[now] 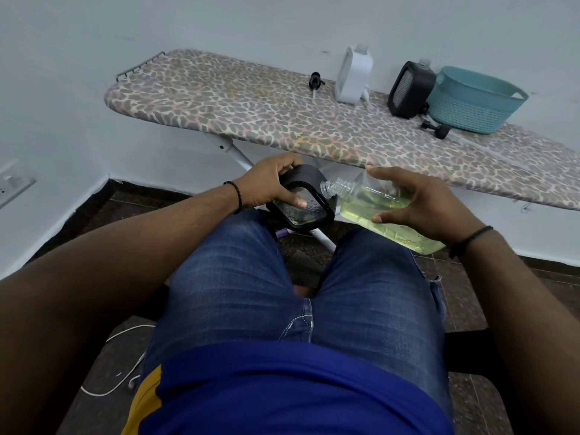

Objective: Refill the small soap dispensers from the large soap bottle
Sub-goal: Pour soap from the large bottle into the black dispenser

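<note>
Head view. A seated person is holding two containers above the knees, in front of the ironing board [238,105]. The left hand [270,183] is gripping a black dispenser [309,202] (clear window facing up), thumb lying across the window and fingers curling round the far side. The right hand [420,202] is holding the large bottle [376,205], fingers spread and curving round its body from the right; the bottle is lying nearly on its side, uncapped, with yellow-green soap pooling along its lower wall. Its threaded neck is pointing left and is sitting at the dispenser's upper right edge; whether soap is flowing cannot be told.

On the board, far side, a white dispenser [354,77] is standing upright, with a black pump head [315,81] lying just left of it. Further right a second black dispenser [409,89] is leaning against a teal basket [477,100], and another black pump [436,128] is lying near the basket's base. A white cable [122,365] is trailing on the dark floor, near left.
</note>
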